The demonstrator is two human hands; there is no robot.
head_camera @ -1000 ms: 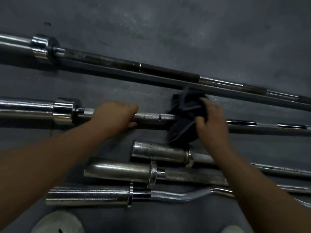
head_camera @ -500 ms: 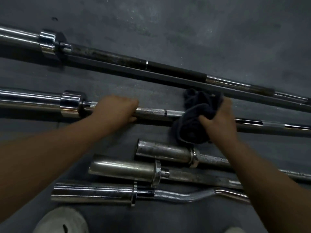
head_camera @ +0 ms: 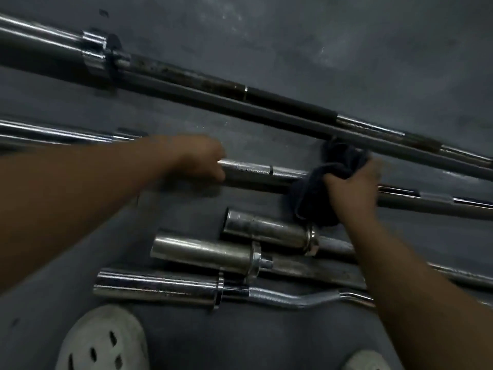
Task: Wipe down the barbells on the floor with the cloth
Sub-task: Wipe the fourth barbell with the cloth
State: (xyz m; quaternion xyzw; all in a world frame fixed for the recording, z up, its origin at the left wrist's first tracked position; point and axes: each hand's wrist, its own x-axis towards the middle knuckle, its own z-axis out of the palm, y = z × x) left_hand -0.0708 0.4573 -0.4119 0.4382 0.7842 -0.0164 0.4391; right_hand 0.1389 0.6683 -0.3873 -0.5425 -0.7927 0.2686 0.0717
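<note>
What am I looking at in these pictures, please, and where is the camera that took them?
No machine here: a person works with bare hands, filmed by one camera worn on the head, looking down. On the dark floor lie five bars. The left hand grips the shaft of the second-farthest barbell. The right hand holds a dark cloth bunched against that same shaft. A long barbell lies beyond it; nearer lie two shorter bars and a curved curl bar. The pale shapes at the bottom are shoes.

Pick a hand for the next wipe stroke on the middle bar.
The right hand, probably: it grips the cloth against the bar. The left hand grips the bar bare, likely steadying it.
</note>
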